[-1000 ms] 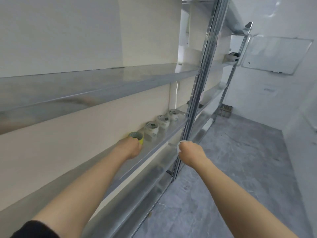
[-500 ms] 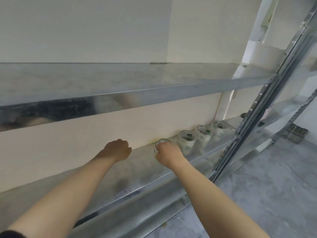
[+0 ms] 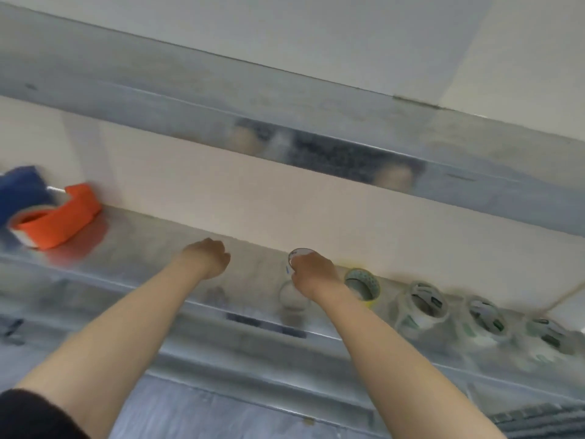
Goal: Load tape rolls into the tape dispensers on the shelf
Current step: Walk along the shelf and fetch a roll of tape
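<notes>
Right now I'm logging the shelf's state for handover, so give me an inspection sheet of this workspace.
Surface: metal shelf, shiny, bare between the hands.
Job's things: orange tape dispenser and blue dispenser at far left; yellow-edged roll and three clear rolls in a row at right.
Clutter: nothing seen.
Grippers: right hand grips a clear tape roll above the shelf; left hand curled in a fist, nothing seen in it.
Cables: nothing seen.
Surroundings: pale wall behind; upper shelf overhead.

No legible text or labels.
</notes>
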